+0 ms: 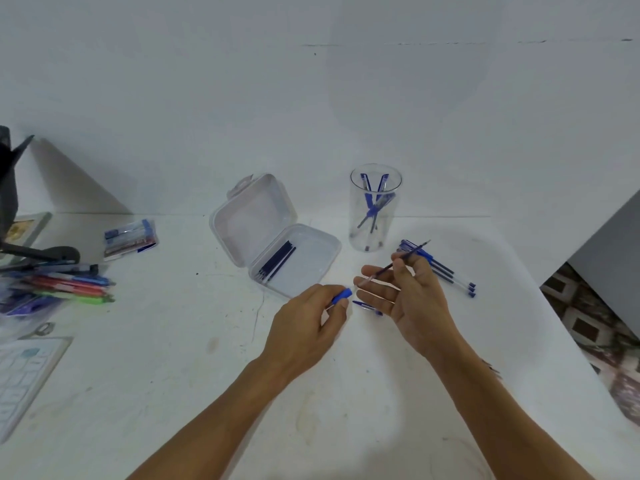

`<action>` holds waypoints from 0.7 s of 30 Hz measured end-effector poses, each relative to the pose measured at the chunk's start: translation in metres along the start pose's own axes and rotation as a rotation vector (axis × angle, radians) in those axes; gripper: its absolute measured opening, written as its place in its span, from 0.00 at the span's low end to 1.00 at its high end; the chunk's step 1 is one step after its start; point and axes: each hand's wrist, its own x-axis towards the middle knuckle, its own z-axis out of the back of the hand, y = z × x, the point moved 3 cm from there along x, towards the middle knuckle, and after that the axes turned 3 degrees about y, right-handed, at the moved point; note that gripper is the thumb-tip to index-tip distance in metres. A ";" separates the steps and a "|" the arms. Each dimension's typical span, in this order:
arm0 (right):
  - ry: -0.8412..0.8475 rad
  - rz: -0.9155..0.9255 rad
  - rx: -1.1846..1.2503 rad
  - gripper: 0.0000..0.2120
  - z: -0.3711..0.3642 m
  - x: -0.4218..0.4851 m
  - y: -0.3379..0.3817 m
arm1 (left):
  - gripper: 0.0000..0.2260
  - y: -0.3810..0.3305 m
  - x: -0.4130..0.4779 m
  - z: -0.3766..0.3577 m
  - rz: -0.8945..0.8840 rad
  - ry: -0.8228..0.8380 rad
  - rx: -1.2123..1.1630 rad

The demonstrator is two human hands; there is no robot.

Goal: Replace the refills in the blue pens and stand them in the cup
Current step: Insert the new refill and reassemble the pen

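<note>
- Left hand (308,323) pinches a blue pen (341,295); right hand (412,292) pinches a refill (398,263), other fingers spread, on the near side of the cup (391,230).
- Risks: the thin refill may slip from so light a pinch; the loose cap (367,306) may roll along the counter (207,375).

Bare table (194,358) before me leaves a lane to the cup (375,216) — open case (277,244) flanks it left, loose pens (446,271) right.
</note>
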 end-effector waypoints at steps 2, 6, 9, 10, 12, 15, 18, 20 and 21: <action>0.002 0.002 0.000 0.08 0.003 -0.002 0.000 | 0.15 -0.002 0.000 -0.003 -0.013 0.012 0.005; 0.016 0.018 -0.030 0.09 0.008 -0.006 0.002 | 0.17 -0.007 -0.001 -0.005 -0.043 0.005 -0.004; 0.023 0.036 -0.070 0.10 0.011 -0.008 0.004 | 0.19 -0.012 -0.001 -0.004 -0.061 0.004 -0.003; 0.024 0.039 -0.080 0.10 0.012 -0.009 0.005 | 0.18 -0.013 -0.001 -0.005 -0.065 0.006 -0.003; 0.024 0.044 -0.091 0.10 0.013 -0.010 0.006 | 0.16 -0.015 -0.001 -0.005 -0.079 0.007 0.004; 0.014 0.051 -0.103 0.10 0.013 -0.012 0.007 | 0.15 -0.018 -0.001 -0.005 -0.091 0.003 0.005; 0.002 0.054 -0.094 0.09 0.013 -0.013 0.008 | 0.13 -0.019 -0.001 -0.005 -0.079 0.002 -0.004; 0.005 0.072 -0.084 0.09 0.012 -0.015 0.009 | 0.13 -0.019 0.000 -0.004 -0.060 -0.003 -0.011; 0.009 0.088 -0.093 0.09 0.012 -0.016 0.008 | 0.13 -0.019 0.000 -0.005 -0.055 -0.003 -0.012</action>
